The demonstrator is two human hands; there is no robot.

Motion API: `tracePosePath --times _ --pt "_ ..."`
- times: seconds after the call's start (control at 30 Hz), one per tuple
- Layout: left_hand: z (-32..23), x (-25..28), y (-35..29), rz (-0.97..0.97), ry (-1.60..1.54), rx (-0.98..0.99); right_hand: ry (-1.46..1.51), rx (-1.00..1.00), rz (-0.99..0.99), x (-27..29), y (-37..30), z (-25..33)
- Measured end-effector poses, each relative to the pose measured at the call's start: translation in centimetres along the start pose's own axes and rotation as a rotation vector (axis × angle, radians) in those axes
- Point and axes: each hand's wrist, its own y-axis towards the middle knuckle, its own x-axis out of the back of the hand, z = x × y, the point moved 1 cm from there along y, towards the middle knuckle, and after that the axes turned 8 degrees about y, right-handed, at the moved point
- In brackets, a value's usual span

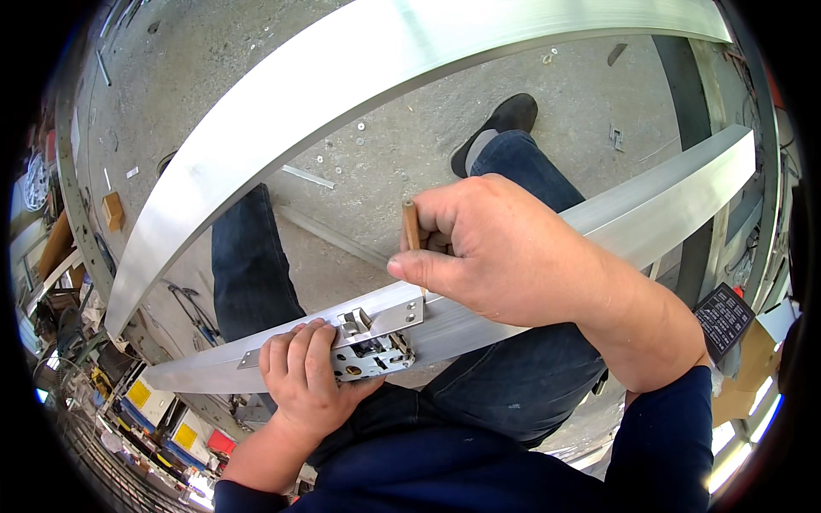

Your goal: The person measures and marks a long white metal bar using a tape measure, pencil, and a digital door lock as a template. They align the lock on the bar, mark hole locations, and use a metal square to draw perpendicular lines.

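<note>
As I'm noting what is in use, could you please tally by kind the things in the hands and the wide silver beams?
Brown pencil: 1
Metal lock case: 1
Wide silver beams: 2
Total: 4

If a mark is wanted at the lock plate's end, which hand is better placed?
Likely the right hand: it grips the pencil, whose tip points down beside that end of the lock plate. The left hand is occupied, holding the lock against the nearer metal beam.

Navy top [445, 466], blue jeans [513, 376], black shoe [516, 113]
</note>
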Motion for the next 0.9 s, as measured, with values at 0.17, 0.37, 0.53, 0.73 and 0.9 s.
tracePosePath --times 0.17,0.37,0.53,0.73,0.9 --pt "0.0 0.1 0.3 0.003 -0.018 -0.006 -0.039 0.076 -0.045 -0.4 -0.1 -0.5" --pt "0.0 0.1 0.3 -0.007 -0.016 0.0 0.061 -0.003 -0.09 -0.2 -0.3 0.2" --pt "0.1 0.1 0.2 0.007 -0.03 0.016 0.078 0.005 -0.1 -0.2 -0.3 -0.1" --pt "0.4 0.1 -0.4 0.013 -0.049 0.024 0.141 -0.128 -0.039 -0.4 -0.1 0.5" --pt "0.2 0.0 -0.3 0.0 -0.065 0.027 0.181 -0.042 -0.125 -1.1 -0.7 -0.2"
